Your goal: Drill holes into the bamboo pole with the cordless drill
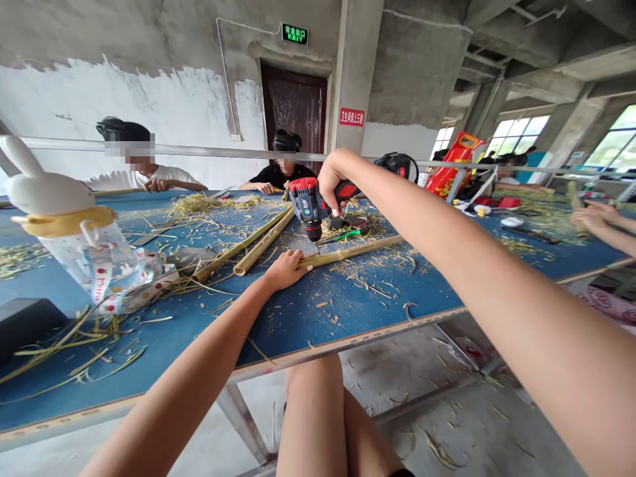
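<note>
My right hand (332, 179) is wrapped round the handle of a red and black cordless drill (307, 207), which points down at the table. The drill's chuck is just above a bamboo pole (358, 249) that lies across the blue tabletop; whether the bit touches it I cannot tell. My left hand (288, 269) presses the pole's left end against the table, fingers closed over it. Left of the drill lie two more bamboo poles (265, 244), side by side. A green-handled tool (346, 235) rests behind the pole.
A clear bottle with a white rabbit lid (54, 212) stands at the left, near a black box (30, 324). Bamboo shavings (199, 202) litter the blue table (293, 331). Co-workers sit across the table, and another's hands (596, 215) are at the right. A red bag (453, 165) stands behind.
</note>
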A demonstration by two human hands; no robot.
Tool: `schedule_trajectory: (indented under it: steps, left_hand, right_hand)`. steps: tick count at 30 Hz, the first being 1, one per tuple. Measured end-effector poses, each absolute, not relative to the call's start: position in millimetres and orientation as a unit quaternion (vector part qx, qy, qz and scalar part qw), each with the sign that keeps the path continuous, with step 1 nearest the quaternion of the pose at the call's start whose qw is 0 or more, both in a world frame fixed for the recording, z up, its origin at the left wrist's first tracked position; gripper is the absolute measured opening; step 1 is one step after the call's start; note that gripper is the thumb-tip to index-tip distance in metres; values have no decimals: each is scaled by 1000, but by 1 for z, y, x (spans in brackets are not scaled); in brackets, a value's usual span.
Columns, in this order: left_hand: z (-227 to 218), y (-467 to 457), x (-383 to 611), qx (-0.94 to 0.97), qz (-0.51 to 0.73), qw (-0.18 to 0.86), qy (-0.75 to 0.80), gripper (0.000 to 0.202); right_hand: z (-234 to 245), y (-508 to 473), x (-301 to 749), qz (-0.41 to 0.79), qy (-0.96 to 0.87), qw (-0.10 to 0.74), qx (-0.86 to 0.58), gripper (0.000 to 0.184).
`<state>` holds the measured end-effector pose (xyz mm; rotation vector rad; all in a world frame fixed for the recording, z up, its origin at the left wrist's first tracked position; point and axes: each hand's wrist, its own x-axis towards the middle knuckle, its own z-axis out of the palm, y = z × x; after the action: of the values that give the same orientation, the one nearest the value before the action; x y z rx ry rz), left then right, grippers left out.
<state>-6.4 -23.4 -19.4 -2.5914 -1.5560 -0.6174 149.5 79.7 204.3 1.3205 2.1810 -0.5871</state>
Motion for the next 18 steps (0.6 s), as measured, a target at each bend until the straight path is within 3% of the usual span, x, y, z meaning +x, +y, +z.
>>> schedule_trajectory:
  steps: [6,13,18]
  left_hand:
    - [-20,-23,-7,-839,-211,21,-501,29]
    - [-20,-23,-8,-837,-217,22,-502,28]
    - [-19,-24,-7,-836,-210,28,-507,28]
  right_hand:
    - [204,57,146,-228,762,350,494,37]
    - [202,46,159,-231,769,319,503,29]
    - [203,49,177,-236,789,282,493,35]
